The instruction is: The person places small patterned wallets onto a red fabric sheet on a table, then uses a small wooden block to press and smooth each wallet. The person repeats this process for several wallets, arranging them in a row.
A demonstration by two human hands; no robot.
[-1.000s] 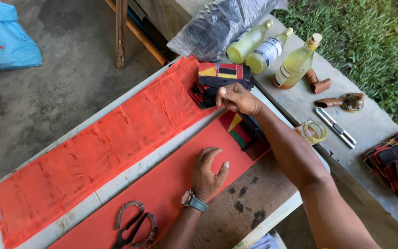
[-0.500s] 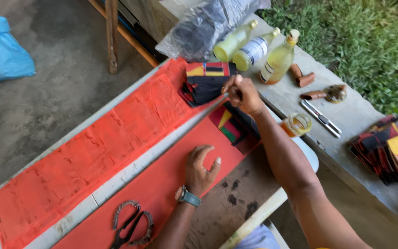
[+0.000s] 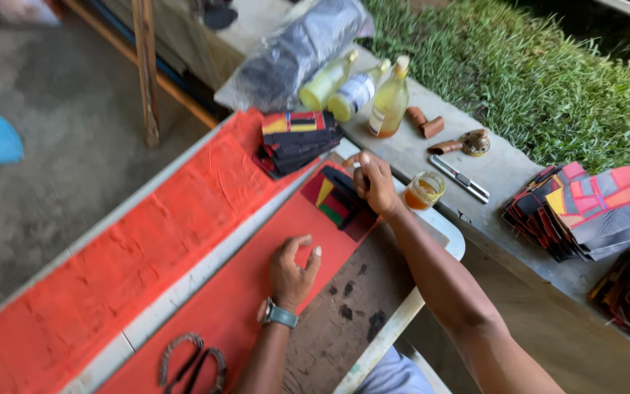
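Observation:
My left hand (image 3: 293,271) rests palm down on a long red sheet (image 3: 220,321), fingers loosely apart, a watch on its wrist. My right hand (image 3: 373,182) hovers with curled fingers over a multicoloured patchwork piece (image 3: 329,206) lying at the far end of that sheet; whether it pinches anything is unclear. A stack of dark patchwork pieces (image 3: 297,138) sits just beyond, on a second red strip (image 3: 147,248). A small jar of amber liquid (image 3: 423,191) stands right beside my right hand.
Black-handled scissors (image 3: 191,365) lie on the red sheet near me. Three bottles (image 3: 373,98), a utility knife (image 3: 461,179) and a plastic-wrapped bundle (image 3: 293,51) sit on the concrete ledge. Piles of patchwork pieces (image 3: 592,211) lie at right, with grass behind.
My right hand has left the stack of patchwork pieces and come back toward me, over the piece on the red sheet. The left hand stays put. The view shifted left.

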